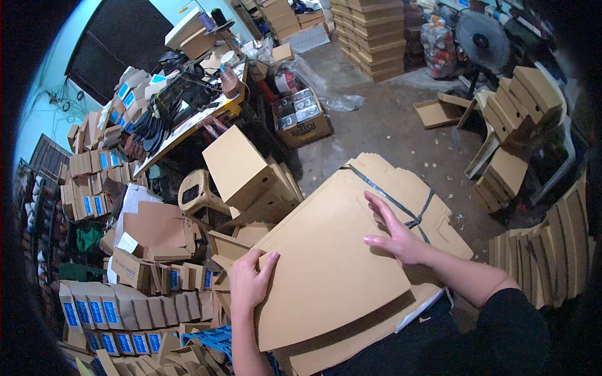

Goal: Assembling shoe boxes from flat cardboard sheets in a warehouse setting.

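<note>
Flat cardboard sheets [326,276], brown and cut to a box pattern, lie stacked across the person's lap in the lower middle of the view, the top sheet slightly lifted and skewed over those beneath. The left hand [249,281] grips the near left edge of the top sheet, fingers curled over it and thumb on top. The right hand [394,232] rests flat on the same sheet further up, palm down and fingers spread, pressing rather than clasping. Just beyond that hand a dark strap [401,207] crosses the lower bundle of sheets and is knotted near its right side. Folded brown boxes [241,166] stand just left of the stack, beside a beige plastic stool [197,194]. Further left, many small boxes with blue labels [103,310] are heaped on the floor. A worktable [188,125] holding dark shoe parts stands behind them. To the right, more flat cardboard [558,250] leans in rows, and a fan [481,41] stands at the far end of the concrete floor [389,125].
</note>
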{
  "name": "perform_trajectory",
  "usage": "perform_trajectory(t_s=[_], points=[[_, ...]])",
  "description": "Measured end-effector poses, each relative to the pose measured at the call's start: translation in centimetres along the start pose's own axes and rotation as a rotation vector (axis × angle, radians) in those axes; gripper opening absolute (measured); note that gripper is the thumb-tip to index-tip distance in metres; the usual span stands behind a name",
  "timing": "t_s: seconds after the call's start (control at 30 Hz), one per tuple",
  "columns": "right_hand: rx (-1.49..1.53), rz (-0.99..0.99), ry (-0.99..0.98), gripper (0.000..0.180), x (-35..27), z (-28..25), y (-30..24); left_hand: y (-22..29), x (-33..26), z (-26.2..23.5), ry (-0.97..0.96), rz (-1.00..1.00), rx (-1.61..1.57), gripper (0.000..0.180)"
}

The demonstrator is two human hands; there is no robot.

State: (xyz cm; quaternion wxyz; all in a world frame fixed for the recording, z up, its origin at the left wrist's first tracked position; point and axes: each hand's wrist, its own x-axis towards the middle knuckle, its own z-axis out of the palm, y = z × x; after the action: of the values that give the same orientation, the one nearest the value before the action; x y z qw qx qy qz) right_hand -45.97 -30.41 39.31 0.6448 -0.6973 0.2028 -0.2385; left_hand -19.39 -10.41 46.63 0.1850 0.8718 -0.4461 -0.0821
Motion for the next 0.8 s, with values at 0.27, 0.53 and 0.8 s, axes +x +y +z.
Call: perform_trajectory(t_s=[0.27,0.53,0.8], points=[[0.098,0.256,-0.409,0.092,-1.6,-2.3,-0.3,-1.9,-0.6,-1.5,0.079,0.014,-0.185,0.035],[0.002,-0.014,-0.256,0.106,-1.6,-0.3,-3.2,0.6,-0.4,-5.1,0.384,0.316,-0.015,0.04],[0.444,0.198,0.25,0.083,-1.8,-9.5,-3.4,0.1,0.3,-4.3,0.854,0.458,-0.254,0.06]])
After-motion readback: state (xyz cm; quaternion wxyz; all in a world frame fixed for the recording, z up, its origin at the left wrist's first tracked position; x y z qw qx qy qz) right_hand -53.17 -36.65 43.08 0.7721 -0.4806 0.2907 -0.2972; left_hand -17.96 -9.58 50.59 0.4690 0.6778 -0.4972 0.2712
